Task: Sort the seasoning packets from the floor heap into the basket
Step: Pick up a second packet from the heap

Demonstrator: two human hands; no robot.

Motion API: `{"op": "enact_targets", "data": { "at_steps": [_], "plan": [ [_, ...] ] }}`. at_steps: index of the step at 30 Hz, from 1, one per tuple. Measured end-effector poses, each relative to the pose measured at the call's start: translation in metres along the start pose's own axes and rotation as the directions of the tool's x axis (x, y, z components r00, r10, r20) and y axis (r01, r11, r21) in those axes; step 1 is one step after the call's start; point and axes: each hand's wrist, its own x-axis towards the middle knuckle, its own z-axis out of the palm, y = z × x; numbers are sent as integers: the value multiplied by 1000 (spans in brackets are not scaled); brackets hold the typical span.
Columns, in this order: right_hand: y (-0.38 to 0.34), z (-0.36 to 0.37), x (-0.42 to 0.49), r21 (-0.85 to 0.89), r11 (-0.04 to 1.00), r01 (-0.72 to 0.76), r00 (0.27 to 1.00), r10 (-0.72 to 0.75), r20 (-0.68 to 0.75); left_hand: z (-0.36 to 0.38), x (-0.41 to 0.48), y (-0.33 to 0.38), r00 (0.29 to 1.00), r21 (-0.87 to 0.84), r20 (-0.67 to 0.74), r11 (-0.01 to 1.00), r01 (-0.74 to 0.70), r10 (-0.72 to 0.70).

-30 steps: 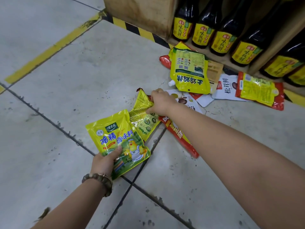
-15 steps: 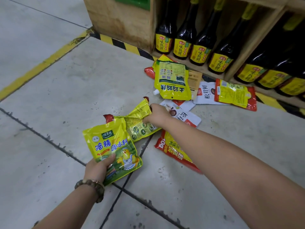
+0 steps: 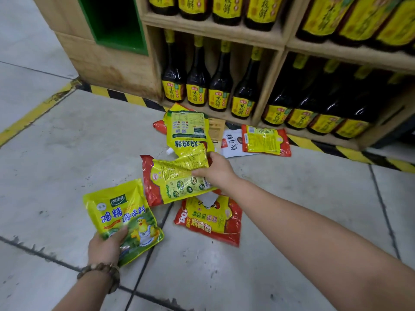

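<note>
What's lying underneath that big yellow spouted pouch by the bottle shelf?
A red packet pokes out at its left, a tan paper packet at its right. The yellow spouted pouch covers the rest of both.

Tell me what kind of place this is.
Most likely a shop or supermarket aisle: wooden shelves stocked with rows of identical dark sauce bottles, black-and-yellow hazard tape along the shelf foot, and seasoning packets scattered on the tiled floor.

A bracelet (image 3: 101, 272) of round, dark-brown beads, perhaps wooden, rings the wrist of the left hand (image 3: 104, 245). The left forearm (image 3: 78, 295) and right forearm (image 3: 314, 225) are bare as far as they show.
</note>
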Motion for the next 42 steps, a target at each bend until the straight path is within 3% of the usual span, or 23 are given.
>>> {"op": "enact_targets", "data": {
  "at_steps": [2, 8, 12, 14, 17, 20, 23, 29, 31, 33, 35, 39, 42],
  "plan": [
    [1, -8, -5, 88, 996, -22, 1000, 23, -4, 3, -2, 5, 1000, -4, -24, 1000, -7, 7],
    [-1, -11, -26, 281, 955, -99, 991, 69, 116, 37, -22, 27, 994, -122, 98, 990, 67, -55],
    [9, 12, -39, 494, 846, -199, 979, 196, 60, 56, -47, 41, 977, -356, 159, 914, 193, -144],
    [16, 22, -46, 561, 804, -198, 976, 216, 34, 64, -55, 41, 973, -392, 198, 899, 194, -123],
    [21, 34, -57, 551, 807, -212, 977, 194, 90, 76, -44, 27, 975, -332, 217, 936, 118, -46],
    [24, 36, -64, 517, 821, -242, 969, 172, 179, 79, -36, 19, 968, -282, 194, 937, 208, -157],
    [25, 28, -63, 569, 763, -308, 951, 226, 212, 76, -37, 24, 961, -217, 231, 955, 203, -152],
    [48, 26, -56, 586, 760, -279, 956, 280, 92, 75, -36, 29, 963, -130, 247, 981, 145, -110],
    [62, 27, -55, 491, 831, -261, 962, 266, 61, 74, -32, 29, 967, -111, 240, 988, 111, -81],
    [73, 22, -49, 276, 929, -245, 969, 243, 39, 69, -29, 29, 972, -87, 221, 992, 97, -76],
    [77, 10, -38, 73, 964, -256, 965, 259, -29, 60, -24, 25, 978, -54, 186, 993, 107, -95],
    [78, -4, -15, -307, 916, -259, 961, 277, 16, 44, -14, 11, 975, 16, 171, 990, 143, -144],
    [74, 3, -9, -556, 804, -210, 960, 277, 38, 44, -19, 9, 969, 62, 193, 987, 145, -154]
  ]
}}
